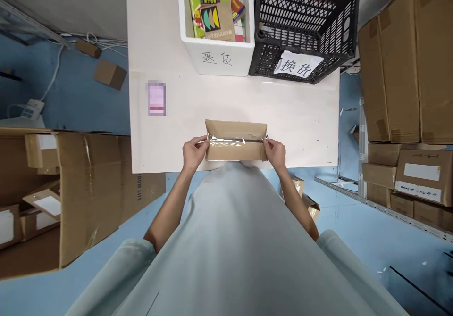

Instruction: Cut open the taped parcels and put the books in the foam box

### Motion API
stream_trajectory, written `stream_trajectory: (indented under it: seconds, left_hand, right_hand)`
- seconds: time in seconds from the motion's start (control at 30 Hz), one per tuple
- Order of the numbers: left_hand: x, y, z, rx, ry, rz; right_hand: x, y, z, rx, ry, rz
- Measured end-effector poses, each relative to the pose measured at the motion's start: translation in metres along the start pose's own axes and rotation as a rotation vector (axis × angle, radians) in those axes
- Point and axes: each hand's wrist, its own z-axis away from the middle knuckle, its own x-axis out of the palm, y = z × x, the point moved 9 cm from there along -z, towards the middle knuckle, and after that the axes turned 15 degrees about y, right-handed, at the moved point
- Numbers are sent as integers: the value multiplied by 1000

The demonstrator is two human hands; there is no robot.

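A small brown cardboard box (236,129) lies at the near edge of the white table, close to my body. Shiny clear tape (233,142) runs along its length, across a dark gap between its flaps. My left hand (195,152) pinches the tape and box at the left end, thumb and fingertips pressed together. At the right end my right hand (275,153) does the same, its fingertips closed at the box's corner. What exactly lies between the fingertips, tape or cardboard, is too small to tell.
At the back of the table (155,33) stand a white bin (217,59) with books (212,14) and a black crate (304,42). A blurred pink item (156,99) lies left. A large open carton (90,188) stands at left; stacked boxes (399,70) are at right.
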Motion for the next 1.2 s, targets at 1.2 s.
stream_trajectory:
  seconds: [1.2]
  left_hand:
    - [5,5,-38,60,-242,-68]
  right_hand:
    - [-9,-104,22,-279,-123,11]
